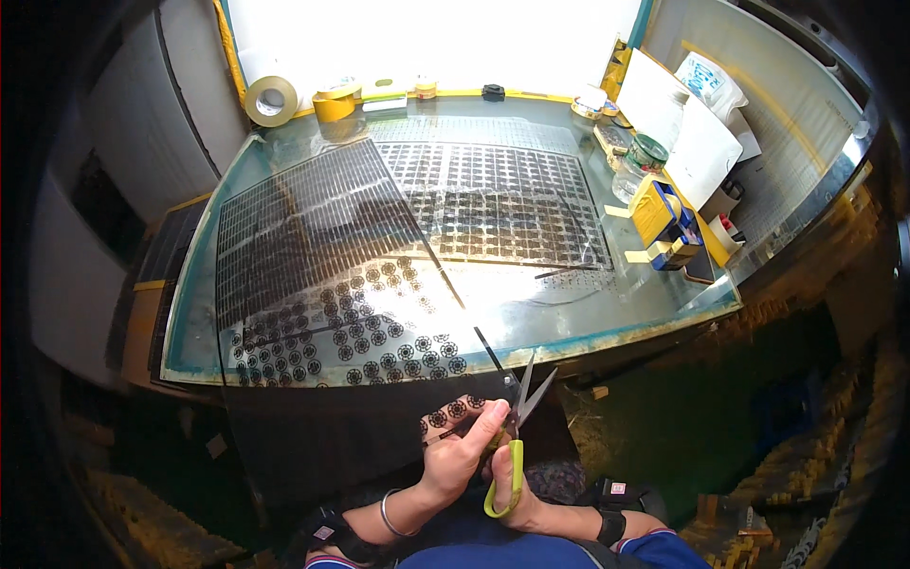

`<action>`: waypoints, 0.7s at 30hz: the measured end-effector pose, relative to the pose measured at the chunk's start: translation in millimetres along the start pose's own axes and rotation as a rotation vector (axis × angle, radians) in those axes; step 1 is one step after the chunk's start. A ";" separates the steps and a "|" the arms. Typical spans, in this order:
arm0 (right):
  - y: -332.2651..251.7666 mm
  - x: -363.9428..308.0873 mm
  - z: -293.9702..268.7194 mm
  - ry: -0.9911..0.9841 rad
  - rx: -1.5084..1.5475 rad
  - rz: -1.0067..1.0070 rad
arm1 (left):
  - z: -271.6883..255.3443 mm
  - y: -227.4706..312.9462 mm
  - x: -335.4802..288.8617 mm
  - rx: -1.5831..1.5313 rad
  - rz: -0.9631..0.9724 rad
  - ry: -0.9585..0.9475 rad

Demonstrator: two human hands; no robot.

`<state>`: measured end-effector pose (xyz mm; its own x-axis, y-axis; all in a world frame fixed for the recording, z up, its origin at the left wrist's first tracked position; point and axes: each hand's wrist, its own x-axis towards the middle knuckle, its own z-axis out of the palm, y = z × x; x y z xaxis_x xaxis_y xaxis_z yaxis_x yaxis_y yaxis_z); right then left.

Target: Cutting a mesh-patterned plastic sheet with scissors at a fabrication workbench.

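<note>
My left hand (453,468) is closed on the near corner of a large transparent film sheet (318,228), its thumb on top and the fingers showing through beneath. Black bars and rows of round flower-like patterns are printed on the film, which slants across the left of the glass table and hangs over its front edge. Close beside it, my right hand (519,493) grips green-handled scissors (517,474). Their blades are spread and point away from me, right by the film's right-hand edge, which has a black strip; whether they touch it I cannot tell.
Another patterned sheet (502,204) lies flat on the glass table (654,308). Tape rolls (271,100) line the back edge. At the right stand a blue and yellow tape dispenser (668,223) and a glass jar (645,156). A bright white panel (427,38) rises behind.
</note>
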<state>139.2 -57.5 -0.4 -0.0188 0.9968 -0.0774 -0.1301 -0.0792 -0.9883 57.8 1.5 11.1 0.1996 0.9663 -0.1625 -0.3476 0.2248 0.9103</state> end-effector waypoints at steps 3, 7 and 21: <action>-7.3 -2.2 2.6 0.010 0.041 0.011 | 1.5 1.8 -1.8 0.022 0.007 -0.026; 10.1 1.4 -0.8 0.002 -0.003 0.013 | 0.1 2.2 1.4 0.056 -0.005 -0.028; 18.1 -19.5 -10.7 -0.115 0.501 0.095 | -14.6 17.9 -8.1 -0.055 -0.190 -0.106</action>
<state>147.9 -78.2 -18.2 -0.1588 0.9799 -0.1206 -0.5804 -0.1915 -0.7915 36.6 -0.5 23.2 0.3606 0.8880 -0.2855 -0.3435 0.4110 0.8444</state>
